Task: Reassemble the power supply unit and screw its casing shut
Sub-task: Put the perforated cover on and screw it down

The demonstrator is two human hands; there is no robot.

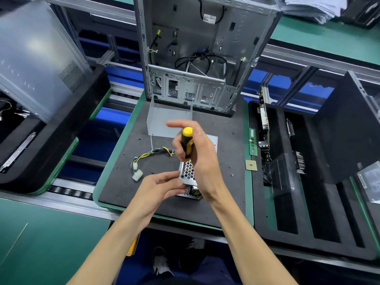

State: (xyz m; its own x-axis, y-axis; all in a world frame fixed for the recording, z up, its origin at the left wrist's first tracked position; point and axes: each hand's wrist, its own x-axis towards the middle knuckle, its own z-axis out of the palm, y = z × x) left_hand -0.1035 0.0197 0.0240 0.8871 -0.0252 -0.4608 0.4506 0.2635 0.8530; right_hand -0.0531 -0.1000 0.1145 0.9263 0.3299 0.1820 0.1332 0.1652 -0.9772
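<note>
Centrally, on one dark foam mat (127, 188) atop the bench: one power supply unit (190, 177), a metal box with honeycomb vent holes, lying near the mat's front edge. One screwdriver (187, 142) with a black and yellow handle stands nearly upright, its shaft reaching down to the unit's top left corner. Right hand (197, 153): fingers clenched around the screwdriver handle, index finger lifted free and blurred. Left hand (162, 186): fingers pressed against the unit's left side, pinching at the corner beside the shaft tip. One bundle of yellow, black and blue wires (148, 156) runs left from the unit, ending in two white plugs (137, 174). One bent sheet-metal cover (168, 122) lies behind the hands, apart from the unit. One empty computer case (205, 54) stands open at the mat's far edge. To the right, one green memory stick (253, 141) and one square processor chip (251, 165) rest on the bench edge beside a black tray (308, 233) holding circuit boards, number unclear.
</note>
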